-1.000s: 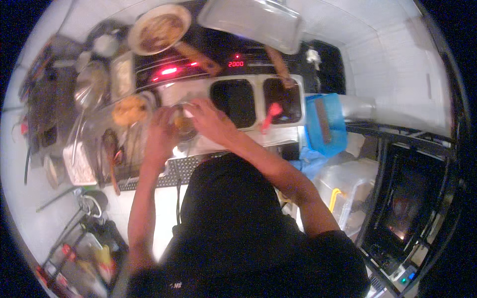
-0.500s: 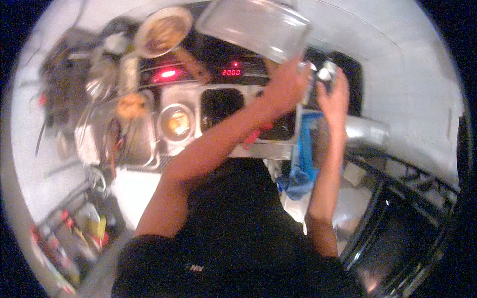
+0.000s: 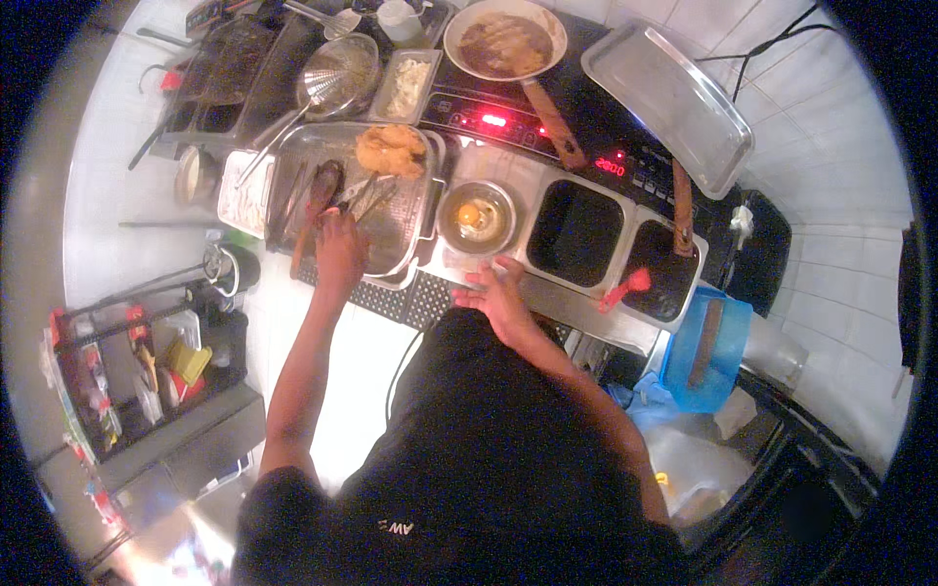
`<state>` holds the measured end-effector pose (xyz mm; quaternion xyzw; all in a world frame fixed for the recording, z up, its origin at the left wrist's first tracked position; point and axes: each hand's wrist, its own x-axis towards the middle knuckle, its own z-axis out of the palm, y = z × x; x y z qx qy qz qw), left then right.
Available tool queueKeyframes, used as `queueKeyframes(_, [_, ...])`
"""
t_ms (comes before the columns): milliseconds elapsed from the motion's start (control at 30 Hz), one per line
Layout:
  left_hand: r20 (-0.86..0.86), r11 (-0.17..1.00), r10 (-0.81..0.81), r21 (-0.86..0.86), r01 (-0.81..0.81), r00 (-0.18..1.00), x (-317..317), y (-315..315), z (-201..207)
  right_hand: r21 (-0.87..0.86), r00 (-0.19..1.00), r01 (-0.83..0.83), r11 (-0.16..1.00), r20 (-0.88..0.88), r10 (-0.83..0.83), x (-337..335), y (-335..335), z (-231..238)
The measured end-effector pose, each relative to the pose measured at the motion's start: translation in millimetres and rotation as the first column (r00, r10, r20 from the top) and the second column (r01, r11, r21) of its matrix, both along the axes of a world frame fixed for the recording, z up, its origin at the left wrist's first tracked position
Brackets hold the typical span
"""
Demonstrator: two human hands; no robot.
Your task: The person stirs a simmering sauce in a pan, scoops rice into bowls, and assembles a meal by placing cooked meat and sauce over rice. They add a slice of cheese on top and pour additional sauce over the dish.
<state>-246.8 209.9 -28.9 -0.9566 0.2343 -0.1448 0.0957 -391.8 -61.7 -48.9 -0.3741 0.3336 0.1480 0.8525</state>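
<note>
My left hand is at the near edge of a wire-racked metal tray, its fingers closed at the end of a slim metal utensil, apparently tongs; the grip is partly hidden. Beside it lie a dark ladle and a wooden handle. A piece of breaded fried food rests at the tray's far right. Just below a round steel bowl holding a raw egg, my right hand is open with fingers apart and nothing in it.
A pan with brown sauce and food sits on the black cooktop. A clear lid-like tray leans at the far right. Right of the bowl are dark square inserts, a red utensil and a blue bin.
Both hands have left the far right beside the clear tray. My left hand has moved to the racked tray at left, my right hand to below the egg bowl. The view has turned.
</note>
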Motion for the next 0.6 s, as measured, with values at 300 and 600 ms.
queueKeyframes(300, [-0.32, 0.998, 0.059, -0.012, -0.066, 0.946, 26, 36, 9, -0.088, 0.882, 0.471, 0.878, 0.085, -0.464, 26, 58, -56])
queueKeyframes(600, [-0.181, 0.968, -0.242, 0.023, 0.25, 0.953, 71, 91, -24, -0.08, 0.738, 0.653, 0.753, 0.293, -0.608, 56, 63, -65])
